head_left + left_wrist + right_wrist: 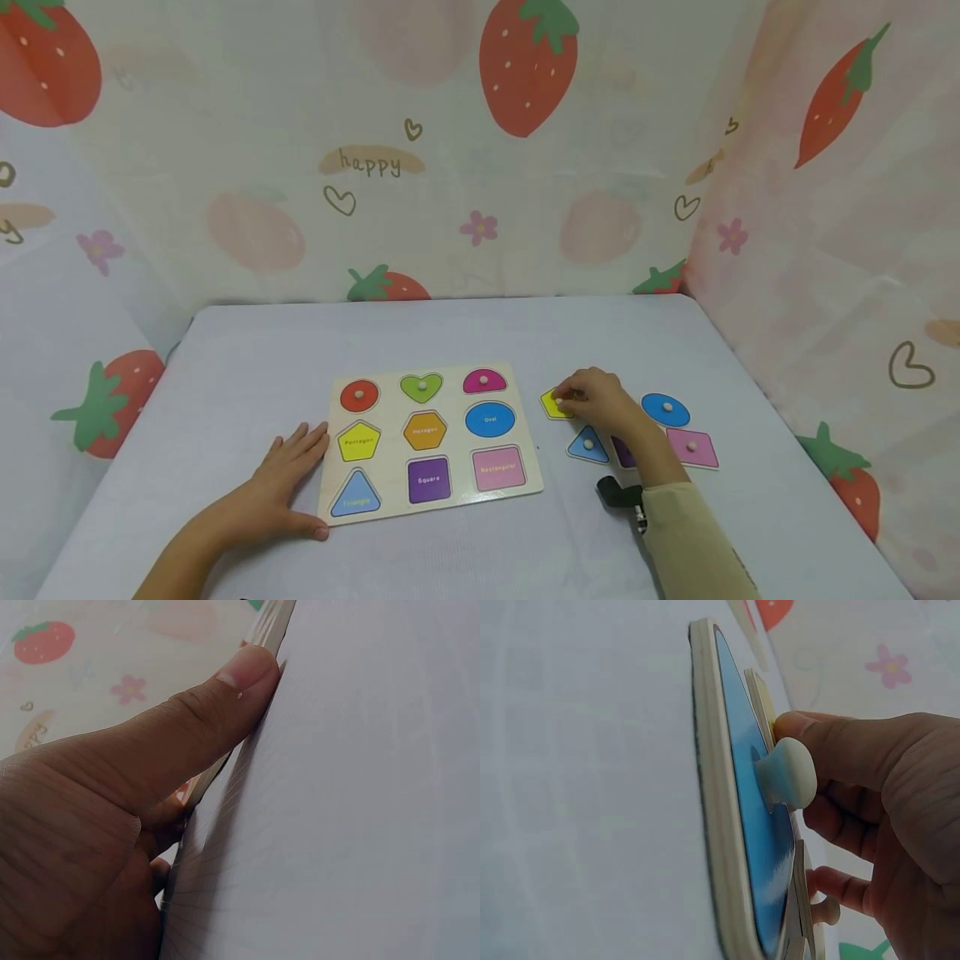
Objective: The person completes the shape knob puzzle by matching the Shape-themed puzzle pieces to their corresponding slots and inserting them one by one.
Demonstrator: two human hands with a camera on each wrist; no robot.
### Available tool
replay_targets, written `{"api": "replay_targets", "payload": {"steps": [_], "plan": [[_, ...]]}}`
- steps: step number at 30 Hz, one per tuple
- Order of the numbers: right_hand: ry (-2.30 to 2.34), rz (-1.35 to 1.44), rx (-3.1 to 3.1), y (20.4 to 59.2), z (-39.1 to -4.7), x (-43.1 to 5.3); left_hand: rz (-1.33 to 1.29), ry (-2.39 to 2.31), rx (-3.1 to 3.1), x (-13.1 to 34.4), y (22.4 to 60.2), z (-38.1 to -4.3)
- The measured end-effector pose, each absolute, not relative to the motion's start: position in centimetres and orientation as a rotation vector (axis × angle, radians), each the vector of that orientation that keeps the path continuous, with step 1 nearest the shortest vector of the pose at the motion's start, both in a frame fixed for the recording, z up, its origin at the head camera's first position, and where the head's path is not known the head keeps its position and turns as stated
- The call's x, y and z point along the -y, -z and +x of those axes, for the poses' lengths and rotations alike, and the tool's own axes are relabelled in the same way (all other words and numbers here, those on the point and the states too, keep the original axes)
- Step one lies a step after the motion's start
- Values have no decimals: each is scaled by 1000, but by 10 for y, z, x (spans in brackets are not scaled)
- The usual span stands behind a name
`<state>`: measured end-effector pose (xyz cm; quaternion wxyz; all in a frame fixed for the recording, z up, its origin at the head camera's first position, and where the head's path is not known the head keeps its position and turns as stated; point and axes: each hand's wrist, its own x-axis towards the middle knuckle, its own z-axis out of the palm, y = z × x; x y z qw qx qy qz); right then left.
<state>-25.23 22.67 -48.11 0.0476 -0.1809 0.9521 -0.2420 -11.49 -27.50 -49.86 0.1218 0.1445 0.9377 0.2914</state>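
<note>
Yellow, angular wooden piece lies on the white worktop, right of the pale wooden board; the right hand's fingers pinch it! Looks light, stiff, perhaps slick-faced; a knob, presumably hidden there, suits gripping. The left hand's fingers spread against the board.

White table, its back edge running along the foot of the printed back sheet. Back print: big red strawberry top centre, faded strawberries lower, "happy" label with brown heart outline just below it, pink flower. Right sheet pinkish, same pattern — narrow-looking red berry high up, large heart outline, lower strawberry by the table's right edge. Left sheet paler — side strawberry, another flower.
</note>
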Motion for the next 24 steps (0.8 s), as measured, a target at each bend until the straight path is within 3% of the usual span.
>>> {"api": "replay_targets", "payload": {"steps": [12,24], "plan": [[748,-469,-2907,476,-253,-223,437,-884,-2714,273,494,-112],[804,-565,-2937,450,-244,-205,448,-863,-2728,275,495,-114]]}}
